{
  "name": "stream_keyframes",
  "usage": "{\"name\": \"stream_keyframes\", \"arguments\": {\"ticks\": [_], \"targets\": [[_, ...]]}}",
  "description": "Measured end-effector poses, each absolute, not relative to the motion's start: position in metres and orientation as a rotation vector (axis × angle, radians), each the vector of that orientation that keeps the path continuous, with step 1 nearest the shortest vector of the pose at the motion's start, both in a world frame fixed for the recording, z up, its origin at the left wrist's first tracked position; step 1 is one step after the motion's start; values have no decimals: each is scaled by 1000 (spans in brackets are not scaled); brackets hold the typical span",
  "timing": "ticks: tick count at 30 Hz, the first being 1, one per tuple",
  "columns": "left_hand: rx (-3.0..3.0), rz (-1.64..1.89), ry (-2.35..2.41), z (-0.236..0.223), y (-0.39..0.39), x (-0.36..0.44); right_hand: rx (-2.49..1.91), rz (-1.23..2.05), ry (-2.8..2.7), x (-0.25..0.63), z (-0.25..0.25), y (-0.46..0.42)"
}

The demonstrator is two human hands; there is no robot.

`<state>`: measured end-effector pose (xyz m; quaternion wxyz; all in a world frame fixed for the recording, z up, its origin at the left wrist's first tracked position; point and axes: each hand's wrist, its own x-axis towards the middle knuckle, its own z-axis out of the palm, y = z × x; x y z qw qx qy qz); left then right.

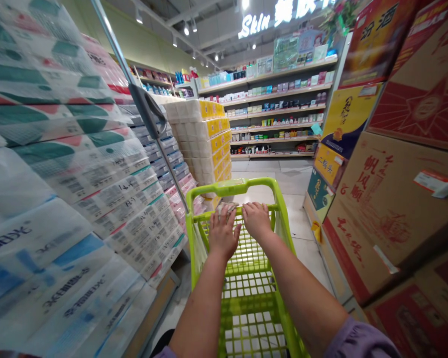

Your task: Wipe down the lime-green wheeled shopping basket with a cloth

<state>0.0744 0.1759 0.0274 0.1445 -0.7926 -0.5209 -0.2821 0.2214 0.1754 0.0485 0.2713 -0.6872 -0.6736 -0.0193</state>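
A lime-green plastic shopping cart (pixel 246 271) with a grid basket is right in front of me. My left hand (pixel 223 232) rests over its crossbar, fingers stretched forward on a pale crumpled cloth (pixel 229 205) pressed against the bar. Most of the cloth is hidden under those fingers. Beside it, my right hand (pixel 257 219) has its fingers bent over the same bar, close to the cloth's right end. The cart's raised front handle (pixel 229 186) arches beyond both hands. A metal pole with a grey plastic grip (pixel 148 112) rises from the cart's left side.
Wrapped paper packs (pixel 108 194) are piled high along the left. Yellow-and-white packs (pixel 209 139) stand farther ahead. Stacked cartons (pixel 399 199) line the right side. Shelves of small boxes and bottles (pixel 280 104) cross the back, beyond a tiled aisle (pixel 294 184).
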Motion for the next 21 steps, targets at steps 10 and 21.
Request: {"name": "stream_keyframes", "arguments": {"ticks": [10, 21], "targets": [[-2314, -735, -1472, 32, 174, 73, -1858, -98, -1802, 218, 46, 179], [-2153, -813, -1678, 34, 174, 70, -1829, -59, -1791, 218, 46, 178]]}}
